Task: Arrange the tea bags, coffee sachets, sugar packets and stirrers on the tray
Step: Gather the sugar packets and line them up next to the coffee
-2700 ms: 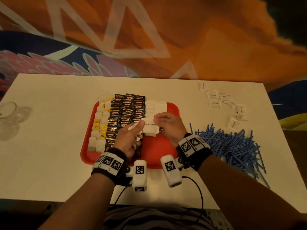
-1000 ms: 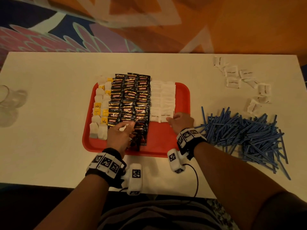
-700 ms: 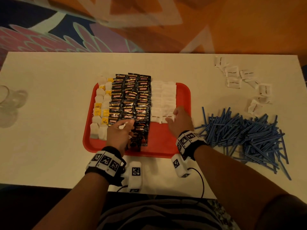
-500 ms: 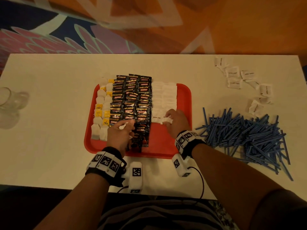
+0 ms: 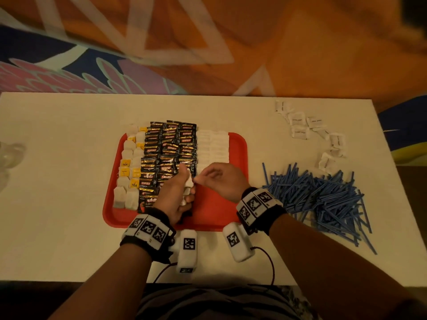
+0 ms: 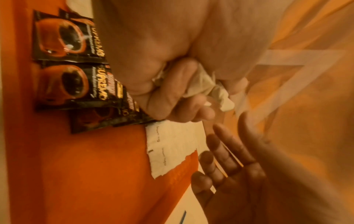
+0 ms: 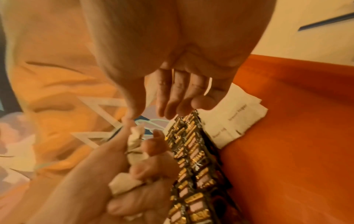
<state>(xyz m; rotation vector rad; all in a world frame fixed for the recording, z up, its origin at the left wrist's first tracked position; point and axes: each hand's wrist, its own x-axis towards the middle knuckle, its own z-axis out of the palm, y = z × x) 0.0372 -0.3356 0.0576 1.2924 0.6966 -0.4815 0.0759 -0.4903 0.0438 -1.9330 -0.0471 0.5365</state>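
Tabletop [image 5: 69, 227] held red tray [image 5: 238, 148]: tea bags [image 5: 126, 155], coffee [image 5: 171, 146], sugar [image 5: 213, 146] rows mostly laid. Left hand [image 5: 175, 195] grip clamped on sugar bunch [image 5: 188, 183]; right hand [image 5: 221, 179] grip apart, reaching for it. Loose packets [image 5: 300, 130], stirrers [image 5: 318, 195] remained off tray.

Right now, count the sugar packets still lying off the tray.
8 sugar packets, trailing across the table at far right, beyond the blue stirrers; overlaps may hide more.
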